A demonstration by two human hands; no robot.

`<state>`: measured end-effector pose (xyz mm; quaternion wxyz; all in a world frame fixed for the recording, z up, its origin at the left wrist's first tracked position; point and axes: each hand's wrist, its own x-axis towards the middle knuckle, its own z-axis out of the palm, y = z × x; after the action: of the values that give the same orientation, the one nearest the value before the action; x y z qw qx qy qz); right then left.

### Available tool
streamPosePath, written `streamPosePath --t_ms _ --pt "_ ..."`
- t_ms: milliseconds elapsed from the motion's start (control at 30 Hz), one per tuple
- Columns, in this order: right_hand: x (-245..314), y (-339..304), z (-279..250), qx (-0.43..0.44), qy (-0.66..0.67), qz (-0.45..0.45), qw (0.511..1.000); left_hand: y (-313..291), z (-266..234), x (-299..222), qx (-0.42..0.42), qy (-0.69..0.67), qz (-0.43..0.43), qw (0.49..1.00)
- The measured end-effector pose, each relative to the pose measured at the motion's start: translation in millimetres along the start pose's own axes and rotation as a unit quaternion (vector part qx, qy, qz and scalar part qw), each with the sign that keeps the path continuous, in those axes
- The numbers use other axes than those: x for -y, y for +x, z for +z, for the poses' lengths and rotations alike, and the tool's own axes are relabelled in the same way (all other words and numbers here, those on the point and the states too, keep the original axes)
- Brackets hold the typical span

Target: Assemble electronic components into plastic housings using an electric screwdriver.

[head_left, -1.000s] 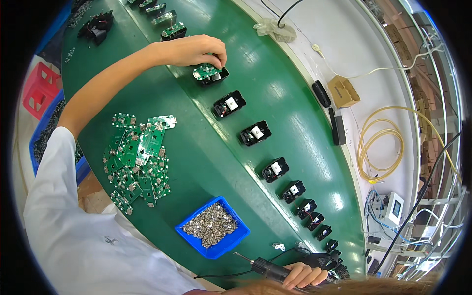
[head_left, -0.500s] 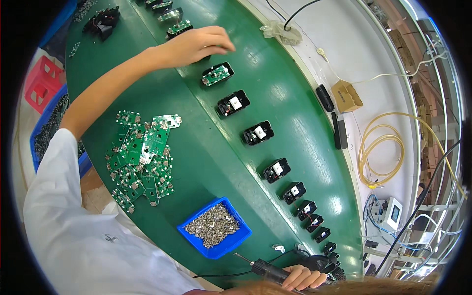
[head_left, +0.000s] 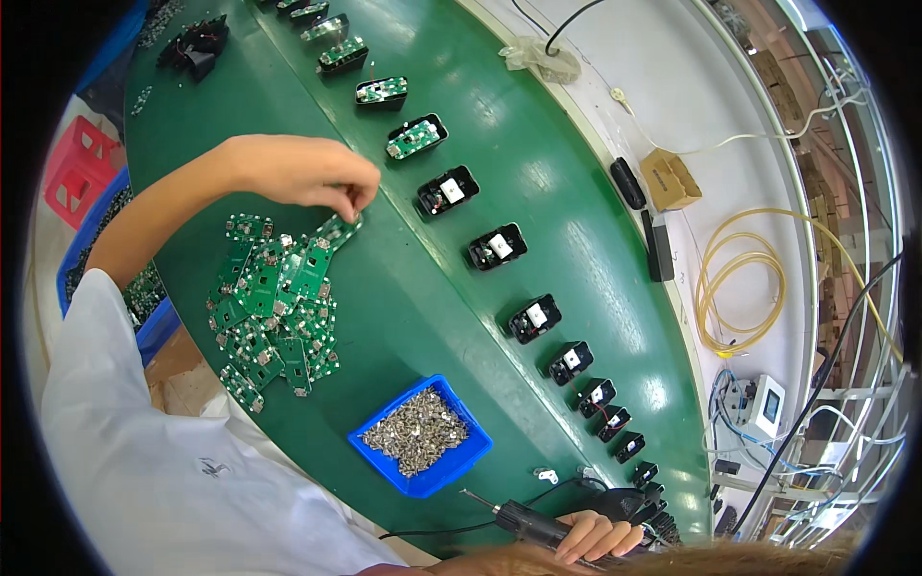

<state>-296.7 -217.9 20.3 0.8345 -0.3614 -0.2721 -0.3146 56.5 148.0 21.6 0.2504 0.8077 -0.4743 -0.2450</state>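
Note:
My left hand (head_left: pixel 312 175) pinches the end of a green circuit board (head_left: pixel 338 231) at the top right edge of a loose pile of circuit boards (head_left: pixel 261 288). At the lower edge, my right hand (head_left: pixel 600 538) is wrapped round a black electric screwdriver (head_left: pixel 528 524), its thin bit pointing left. Above the screwdriver sits a blue tray (head_left: pixel 423 488) of small metal screws (head_left: pixel 415 432). Black housings run in a curved row across the green table; one housing (head_left: pixel 417 137) near my left hand has a board in it, while another housing (head_left: pixel 448 190) shows a white block and wires.
Beyond the table edge lie a small cardboard box (head_left: pixel 670 180), a coiled yellow hose (head_left: pixel 706 288) and a white device with a screen (head_left: pixel 768 407). A dark cluster of parts (head_left: pixel 195 46) rests at the far left. Beside the table are a red stool (head_left: pixel 79 173) and a blue bin (head_left: pixel 158 331).
My left hand has come back from the row of housings, down and left to the pile, and has taken hold of a board. The right hand still holds the screwdriver.

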Motion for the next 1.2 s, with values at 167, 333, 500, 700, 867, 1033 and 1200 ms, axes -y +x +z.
streamPosePath --t_ms 167,333,500,700,867,1033,1200 --pt "2.9 -1.1 0.1 0.003 -0.008 0.002 1.000 13.1 5.1 -3.5 -0.142 -0.143 0.015 0.979" --pt "16.2 -6.6 -19.0 0.055 0.046 0.022 0.997 33.8 28.4 -9.8 -0.168 -0.315 -0.033 0.933" --pt "16.1 -8.0 -16.1 0.053 0.049 0.019 0.997 39.7 35.3 -8.2 -0.170 -0.281 -0.057 0.943" --pt "14.6 -4.4 -17.2 0.058 0.050 0.025 0.997 45.2 38.2 -3.4 -0.175 -0.287 -0.087 0.938" --pt "2.9 -2.9 1.5 0.005 -0.012 0.005 1.000 48.6 44.5 -6.0 -0.189 -0.438 -0.143 0.867" --pt "2.3 -2.8 2.5 0.014 -0.017 0.009 1.000 45.0 50.7 -6.6 -0.218 -0.445 -0.162 0.853" --pt "2.5 -2.1 -2.3 0.028 -0.015 0.014 0.999 22.7 37.3 -16.5 -0.225 -0.259 -0.212 0.915"
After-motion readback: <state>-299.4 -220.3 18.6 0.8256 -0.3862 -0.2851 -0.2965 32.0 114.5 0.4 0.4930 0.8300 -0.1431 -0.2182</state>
